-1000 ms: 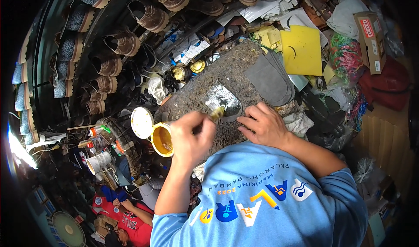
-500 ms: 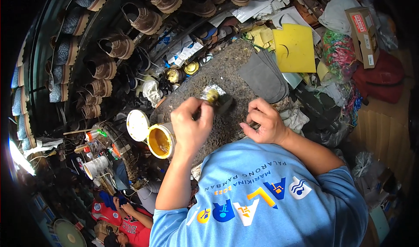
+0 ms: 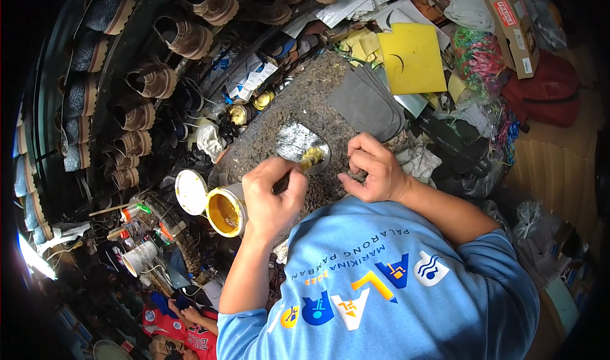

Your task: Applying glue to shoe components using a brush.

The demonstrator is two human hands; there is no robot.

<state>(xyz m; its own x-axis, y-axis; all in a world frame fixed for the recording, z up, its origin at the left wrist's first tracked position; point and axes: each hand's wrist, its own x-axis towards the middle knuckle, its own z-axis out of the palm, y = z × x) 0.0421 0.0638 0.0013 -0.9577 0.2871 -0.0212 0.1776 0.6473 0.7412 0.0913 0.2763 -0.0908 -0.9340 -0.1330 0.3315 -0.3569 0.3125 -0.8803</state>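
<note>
My left hand (image 3: 274, 185) is closed in a pinch on a yellow glue-caked brush (image 3: 311, 157); its handle is mostly hidden by the fingers. The brush's clumped end touches a sole-shaped piece (image 3: 293, 137) that lies flat and gleams wet over much of its surface. Beside that piece, my right hand (image 3: 376, 172) hovers with loosely curled fingers, the thumb apart from them, and nothing visible between. Left of my left wrist stands a glue tub (image 3: 239, 195) with amber glue inside, its white lid (image 3: 191, 192) hinged back.
The rough, crusted work surface (image 3: 254, 145) also bears a stack of grey sole-shaped sheets (image 3: 368, 102) and a yellow sheet (image 3: 413, 58). Brown shoes (image 3: 184, 34) line racks at the left. A person in red (image 3: 184, 328) sits at the lower left. A cardboard box (image 3: 513, 33) lies far right.
The sole-shaped piece, tilted and dark before, now lies flatter with its shiny face showing. The brush is lower on it. The whole view has shifted slightly, moving the surroundings leftward.
</note>
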